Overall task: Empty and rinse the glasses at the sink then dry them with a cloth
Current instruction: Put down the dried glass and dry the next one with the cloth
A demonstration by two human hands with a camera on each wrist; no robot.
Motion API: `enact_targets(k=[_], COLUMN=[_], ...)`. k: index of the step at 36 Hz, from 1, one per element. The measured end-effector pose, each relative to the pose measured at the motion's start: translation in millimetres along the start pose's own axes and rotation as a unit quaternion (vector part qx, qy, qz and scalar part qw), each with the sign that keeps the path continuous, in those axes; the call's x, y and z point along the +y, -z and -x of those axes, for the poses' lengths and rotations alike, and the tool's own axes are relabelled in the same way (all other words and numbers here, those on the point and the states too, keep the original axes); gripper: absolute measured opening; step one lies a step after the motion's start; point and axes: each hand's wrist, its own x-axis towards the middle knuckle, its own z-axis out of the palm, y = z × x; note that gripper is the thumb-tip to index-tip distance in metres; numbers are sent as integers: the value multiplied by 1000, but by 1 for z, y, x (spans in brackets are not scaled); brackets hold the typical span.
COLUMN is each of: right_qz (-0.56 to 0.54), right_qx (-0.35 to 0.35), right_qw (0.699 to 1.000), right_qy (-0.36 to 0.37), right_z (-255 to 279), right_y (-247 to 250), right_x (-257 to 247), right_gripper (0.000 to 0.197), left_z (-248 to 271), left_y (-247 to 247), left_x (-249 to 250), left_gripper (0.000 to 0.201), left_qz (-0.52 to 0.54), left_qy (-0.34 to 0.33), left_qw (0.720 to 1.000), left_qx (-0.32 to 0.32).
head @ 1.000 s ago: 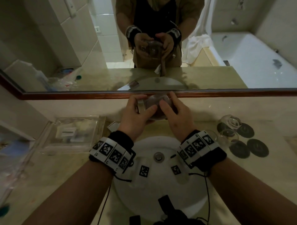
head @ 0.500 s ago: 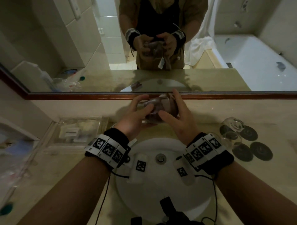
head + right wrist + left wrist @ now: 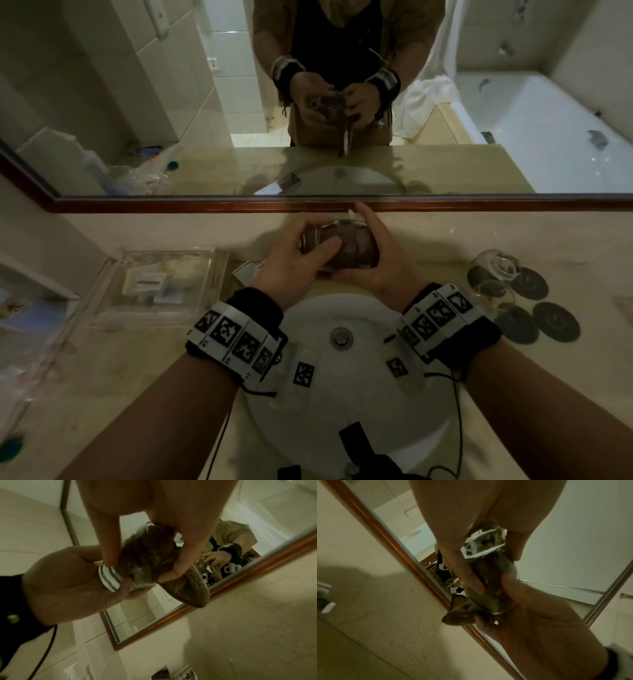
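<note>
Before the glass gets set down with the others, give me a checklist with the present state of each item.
1. Left hand grips glass at its base: ok.
2. Right hand holds cloth at the mouth: ok.
3. Cloth stuffed inside the glass: ok.
4. Glass dry: cannot tell.
5. Glass held above the sink, not resting on it: ok.
6. Free coaster to the right for setting it down: ok.

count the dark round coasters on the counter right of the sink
4. One coaster at the back right, one front right, one front left, and one under the glasses; more may hide beneath them.
</note>
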Motion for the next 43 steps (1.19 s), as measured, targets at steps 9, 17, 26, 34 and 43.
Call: enact_targets(k=[9, 17, 26, 34, 43], right_qz=[206, 127, 102, 216, 73], right_qx=[73, 70, 75, 68, 93], right_qw=[967, 988, 989, 966, 988], right_qy=[131, 59, 81, 124, 99], right_z=[0, -3, -4, 10, 11], right_y=[-8, -6, -5, -6, -2], right_x=[-7, -9, -5, -2, -26], right_gripper=[70, 104, 87, 84, 73], left_z=[-11, -10, -10, -6, 4], left_y=[-1, -6, -2, 4, 0], left_x=[6, 9, 7, 8, 9], left_gripper=[57, 13, 17, 21, 18], left_qz=[213, 125, 129, 60, -33], left_qy=[210, 107, 113, 137, 7], left_qw=[953, 986, 985, 988, 999], left_qx=[-52, 34, 4, -22, 6])
